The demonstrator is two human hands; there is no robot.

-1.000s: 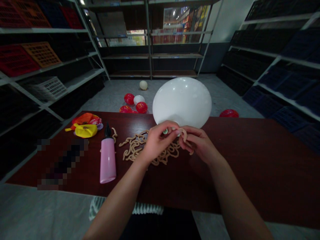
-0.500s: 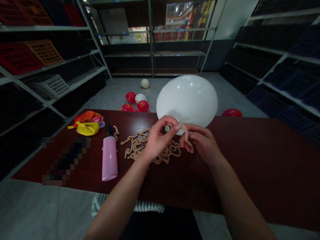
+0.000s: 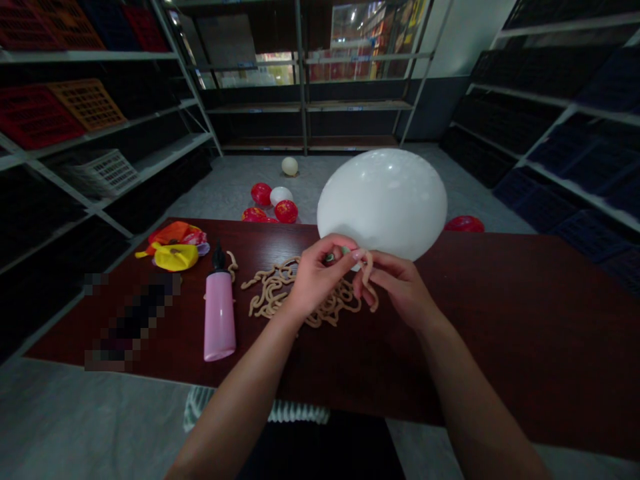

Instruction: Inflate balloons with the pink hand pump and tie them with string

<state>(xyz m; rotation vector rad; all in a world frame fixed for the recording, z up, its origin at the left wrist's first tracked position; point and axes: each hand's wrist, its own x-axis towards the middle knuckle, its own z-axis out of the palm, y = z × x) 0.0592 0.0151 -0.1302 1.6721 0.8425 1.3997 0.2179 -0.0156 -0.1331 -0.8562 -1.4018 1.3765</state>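
A large inflated white balloon (image 3: 385,200) rises just beyond my hands, its neck end toward me. My left hand (image 3: 323,270) is closed in a pinch around the neck, and a small pale green ring-like end shows between its fingers. A short tan rubbery cord (image 3: 369,283) lies across the neck at my left fingertips, one end hanging down. My right hand (image 3: 405,287) is closed, its fingertips on this cord; their exact grip is partly hidden. Below, a tangled pile of similar tan cords (image 3: 273,293) lies on the table, partly covered by my left hand.
On the dark wooden table (image 3: 520,320) stand or lie a pink hand pump (image 3: 219,317), uninflated colourful balloons (image 3: 176,256) and a pixelated dark object (image 3: 137,320). Red balloons (image 3: 287,211) and pale ones rest on the floor. Shelves with crates (image 3: 87,105) line the sides.
The white balloon has shifted slightly right. My right hand has moved a little left, closer to my left hand, and the hanging cord end has moved left with it.
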